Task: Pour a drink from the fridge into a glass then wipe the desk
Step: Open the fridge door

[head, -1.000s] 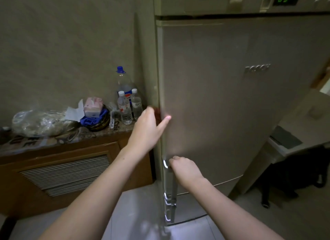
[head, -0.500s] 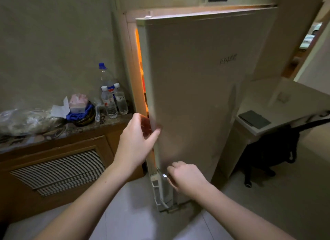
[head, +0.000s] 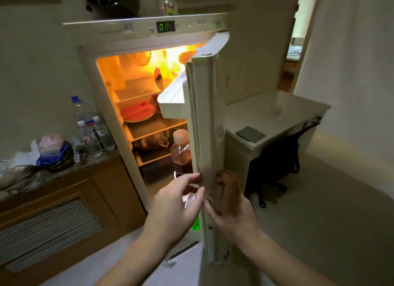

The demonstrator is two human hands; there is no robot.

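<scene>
While lit, fridge (head: 119, 40) open, pink-capped bottle (head: 181, 149)

beige walls (head: 38, 77), pale floor (head: 319, 211), wooden cabinet (head: 64, 211) left, dim light.

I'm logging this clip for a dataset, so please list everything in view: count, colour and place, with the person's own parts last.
fridge: one, cream, centre, interior lit orange
fridge door: one, cream, swung open, edge-on to the camera
pink drink bottle: one, white cap, in the door rack
watermelon plate: one, red slices, middle shelf
water bottles: three, clear, on the counter left of the fridge; the tallest has a blue cap
tissue pack: one, pink, on the counter
wooden cabinet: one, brown, lower left
desk: one, white, right of the fridge
dark cloth: one, grey, on the desk
office chair: one, black, under the desk
left hand: fingers touching the door's inner edge
right hand: grip on the door's outer edge
</scene>
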